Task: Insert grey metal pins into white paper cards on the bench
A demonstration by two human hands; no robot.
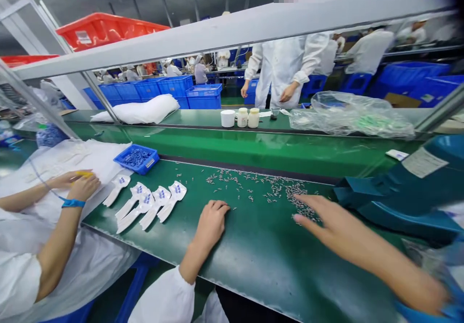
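Well, from here I see my right hand (324, 214) open at the pile of tiny parts (293, 189) on the green table (253, 255), thumb and finger apart, maybe because the parts are so small. My left hand (213, 220) rests nearby, fingers curled; I can't tell if it holds anything.
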